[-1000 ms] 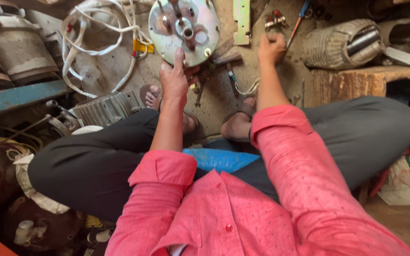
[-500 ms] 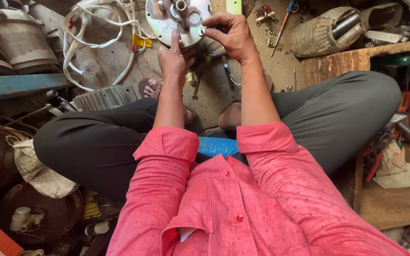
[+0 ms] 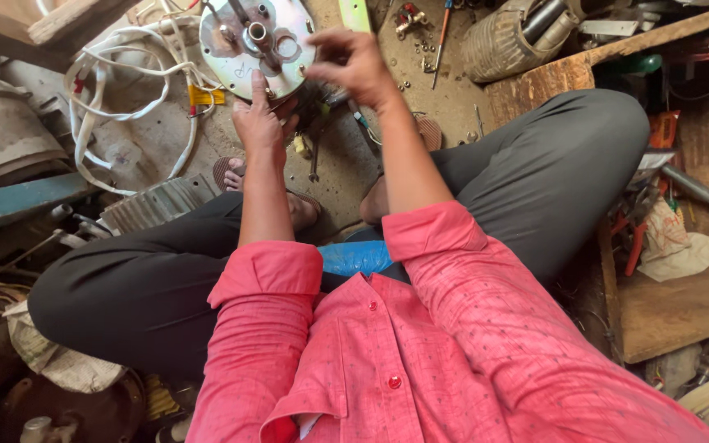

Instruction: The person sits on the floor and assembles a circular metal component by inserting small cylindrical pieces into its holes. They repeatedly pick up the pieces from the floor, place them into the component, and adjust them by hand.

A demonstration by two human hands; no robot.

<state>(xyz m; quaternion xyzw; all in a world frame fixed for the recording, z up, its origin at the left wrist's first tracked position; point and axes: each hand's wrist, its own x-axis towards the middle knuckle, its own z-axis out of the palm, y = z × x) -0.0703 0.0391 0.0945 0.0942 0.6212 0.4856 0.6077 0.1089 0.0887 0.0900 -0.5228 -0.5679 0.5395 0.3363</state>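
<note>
Head view: a person sits cross-legged on the floor [image 3: 445, 90], looking down at a round metal motor cover [image 3: 258, 45] that stands near the top edge, at about 11 o'clock from the knees. The left hand [image 3: 258, 123] rests against the cover's lower rim at its 6 o'clock, fingers extended and not closed round anything, index tip on the plate. The right hand [image 3: 356, 61] hovers at the cover's 3 o'clock, fingertips pinched together; whether they hold a small part cannot be told. At 9 o'clock from the cover lies a loop of white cable [image 3: 96, 107]; at 1 o'clock, a screwdriver [image 3: 443, 25]; at 2 o'clock, a wound coil [image 3: 506, 37]. A finned grey housing [image 3: 153, 205] lies beside the left knee. The cover appears rigid, fairly heavy and smooth-faced, likely slippery; the rim or the central hub seems the firmest place to take hold
</note>
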